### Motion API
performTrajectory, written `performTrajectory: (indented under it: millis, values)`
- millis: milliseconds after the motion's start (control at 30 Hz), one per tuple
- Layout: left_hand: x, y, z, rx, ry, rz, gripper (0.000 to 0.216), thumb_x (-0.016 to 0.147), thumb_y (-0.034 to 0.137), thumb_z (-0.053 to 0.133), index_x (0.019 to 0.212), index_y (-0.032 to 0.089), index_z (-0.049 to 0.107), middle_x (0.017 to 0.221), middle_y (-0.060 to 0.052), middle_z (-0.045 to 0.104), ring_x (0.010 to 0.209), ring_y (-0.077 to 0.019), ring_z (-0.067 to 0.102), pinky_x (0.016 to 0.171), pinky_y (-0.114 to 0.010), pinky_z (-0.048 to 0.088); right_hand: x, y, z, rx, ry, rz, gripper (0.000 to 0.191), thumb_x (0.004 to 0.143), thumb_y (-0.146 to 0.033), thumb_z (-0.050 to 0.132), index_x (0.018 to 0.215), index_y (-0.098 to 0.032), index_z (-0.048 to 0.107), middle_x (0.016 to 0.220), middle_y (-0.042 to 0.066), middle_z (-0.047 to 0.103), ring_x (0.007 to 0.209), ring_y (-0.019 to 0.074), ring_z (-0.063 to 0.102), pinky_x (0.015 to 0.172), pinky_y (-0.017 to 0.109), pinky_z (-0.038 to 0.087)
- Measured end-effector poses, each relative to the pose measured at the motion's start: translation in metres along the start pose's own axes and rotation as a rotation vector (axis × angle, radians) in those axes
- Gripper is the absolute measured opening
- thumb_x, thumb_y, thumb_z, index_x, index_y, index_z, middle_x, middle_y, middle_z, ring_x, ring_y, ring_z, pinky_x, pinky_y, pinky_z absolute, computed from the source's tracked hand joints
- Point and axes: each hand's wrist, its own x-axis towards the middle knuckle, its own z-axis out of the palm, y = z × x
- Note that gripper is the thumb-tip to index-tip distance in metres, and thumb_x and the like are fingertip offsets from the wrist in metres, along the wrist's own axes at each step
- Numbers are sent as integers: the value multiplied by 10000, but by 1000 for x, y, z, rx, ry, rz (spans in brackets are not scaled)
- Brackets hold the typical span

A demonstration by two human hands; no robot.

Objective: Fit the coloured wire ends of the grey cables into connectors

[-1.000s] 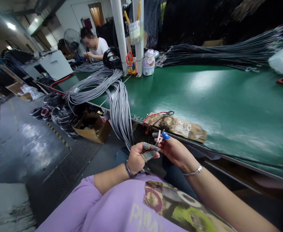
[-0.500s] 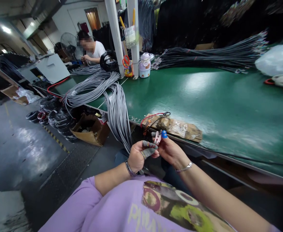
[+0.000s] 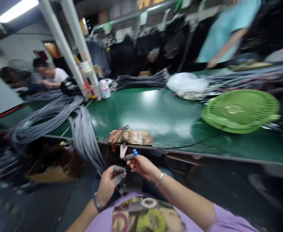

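My left hand (image 3: 110, 182) is low in front of my body, its taped fingertips drawn together; whatever may be between them is too blurred to make out. Up and to the right, my right hand (image 3: 142, 165) has its fingers curled, with a blue cover on the thumb and grey tape on the index finger. A small pink clip-like hand tool (image 3: 123, 151) stands at that taped fingertip and appears gripped there. Just beyond the tool, a worn wooden board (image 3: 145, 138) with red and black leads lies along the bench edge.
Grey cables (image 3: 87, 129) spill over the edge of the green bench (image 3: 131, 109) left of my hands. A green fan cover (image 3: 240, 111) and a white plastic bag (image 3: 187, 83) lie on the right. Two people are across the bench. An open carton (image 3: 56, 170) sits below left.
My view has swung right, bringing the green fan cover and a second person into sight. My hands have drawn apart, and the pink tool is now away from my left hand.
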Motion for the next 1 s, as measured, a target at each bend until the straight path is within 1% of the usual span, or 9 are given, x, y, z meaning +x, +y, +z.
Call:
performTrajectory:
  millis: [100,167,267,367,533,700,833,900,1000]
  values:
    - [-2,3,-15,248,-51,163,410,778,393,674,1128,184,629,1145,-113,660,1028,-249,636,915,-375,504,-24,-11,-14,-341,1,-122,240,823,-359,599,868,-138,680,709,11,641,548,75,507,543,200,419]
    - [-3,13,-17,427,-79,358,427,804,386,630,1196,220,595,1220,-110,623,1099,-272,603,953,-402,487,-45,-22,-13,-642,-157,-198,187,772,-209,603,928,-153,690,762,3,666,654,104,566,649,227,459]
    - [-2,37,-5,692,-305,675,499,762,394,652,1232,245,576,1216,-120,619,1115,-298,587,946,-421,493,-73,-39,1,-1154,-425,-325,269,745,-115,560,979,-169,682,894,22,698,793,153,619,737,261,480]
    - [2,61,18,894,-548,809,471,794,357,587,1244,219,566,1132,-131,642,1039,-266,618,906,-385,511,-90,-49,17,-1472,-531,-503,364,677,-86,625,1033,-150,668,1069,103,683,995,247,609,861,336,470]
    - [-4,74,48,1138,-785,747,448,830,264,484,1269,182,516,879,-80,665,781,-198,644,724,-285,521,-113,-44,17,-1480,-531,-544,368,744,-80,608,1086,-202,671,1080,97,689,1078,259,591,910,347,452]
    - [-14,78,52,1189,-842,632,461,819,258,491,1272,178,526,847,-87,678,718,-215,635,665,-295,495,-155,-59,-10,-1359,-530,-463,407,802,-65,531,1139,-246,668,1029,56,703,951,206,640,851,301,469]
    - [-13,89,44,938,-606,372,385,903,336,453,1243,199,569,864,-75,687,738,-182,635,692,-262,481,-187,-81,-40,-1239,-225,-469,388,893,-236,518,1275,-248,585,914,47,707,751,168,653,663,242,476]
    - [-13,96,48,717,-674,251,382,901,379,481,1209,185,595,838,-59,677,694,-154,612,656,-232,465,-193,-81,-45,-1236,-39,-537,378,836,-338,627,1198,-231,624,872,52,696,701,175,629,615,248,454]
    - [-14,106,68,519,-868,149,395,878,406,532,1178,163,616,793,-47,651,656,-138,569,613,-216,439,-188,-71,-38,-1316,-59,-519,251,839,-406,616,982,-201,639,831,47,660,661,159,574,590,253,408]
